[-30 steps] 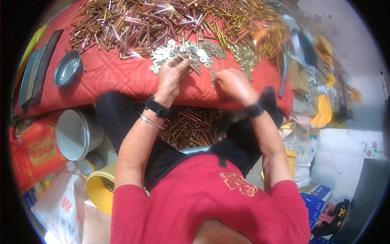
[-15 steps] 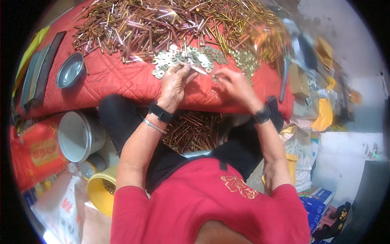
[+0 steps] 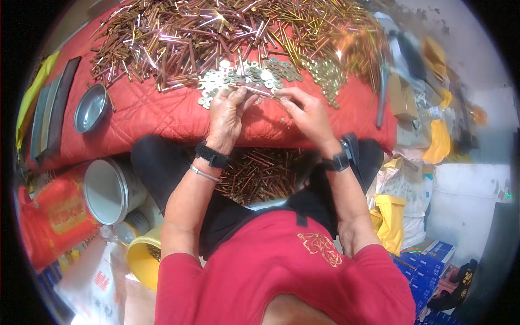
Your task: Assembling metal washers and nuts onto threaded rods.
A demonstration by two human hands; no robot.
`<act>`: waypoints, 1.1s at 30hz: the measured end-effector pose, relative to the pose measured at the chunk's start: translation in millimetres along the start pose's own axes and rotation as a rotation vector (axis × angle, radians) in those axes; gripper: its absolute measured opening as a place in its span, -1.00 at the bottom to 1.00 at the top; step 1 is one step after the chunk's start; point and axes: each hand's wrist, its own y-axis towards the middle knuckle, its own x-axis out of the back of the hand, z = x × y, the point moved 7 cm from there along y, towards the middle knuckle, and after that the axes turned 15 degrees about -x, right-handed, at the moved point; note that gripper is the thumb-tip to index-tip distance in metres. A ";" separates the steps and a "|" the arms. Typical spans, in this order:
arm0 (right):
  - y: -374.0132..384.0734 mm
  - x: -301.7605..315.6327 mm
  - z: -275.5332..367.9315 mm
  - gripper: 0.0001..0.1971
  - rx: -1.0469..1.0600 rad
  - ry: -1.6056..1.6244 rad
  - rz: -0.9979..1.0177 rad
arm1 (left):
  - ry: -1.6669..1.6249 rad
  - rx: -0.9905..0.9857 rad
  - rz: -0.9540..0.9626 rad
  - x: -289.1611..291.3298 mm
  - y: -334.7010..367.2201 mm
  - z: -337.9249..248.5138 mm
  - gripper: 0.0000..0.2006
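My left hand is closed in a pinch round a thin, shiny copper-coloured metal rod, which lies crosswise above the red padded cover. At the rod's right end, the thumb and forefinger of my right hand are pinched together; whatever small piece sits between them is too small to make out. Just beyond my hands lie loose round metal washers, silvery and dull grey. To their right is a heap of small brass-coloured pieces. A large pile of copper and brass-coloured rods covers the far part.
On the left of the red cover stand a metal bowl and dark strips. More rods lie between my legs. A white bucket and a yellow bucket are at lower left; bags and boxes line the right.
My right hand has come left to the end of the rod, its fingers now pinched there. The rod is held nearly level between both hands. The whole view has shifted slightly.
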 end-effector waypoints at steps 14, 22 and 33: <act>13.7 -17.7 27.2 -0.78 0.250 0.180 -0.309 | -0.019 0.200 0.016 -6.9 -16.7 23.9 -0.89; 24.2 -16.6 15.6 -0.70 0.227 0.128 -0.200 | -0.001 0.076 0.101 -28.9 -9.4 15.2 -0.84; 31.6 62.5 -45.8 -0.84 0.286 -0.499 -0.459 | 0.729 -0.403 0.459 -53.4 -23.8 -8.5 -0.89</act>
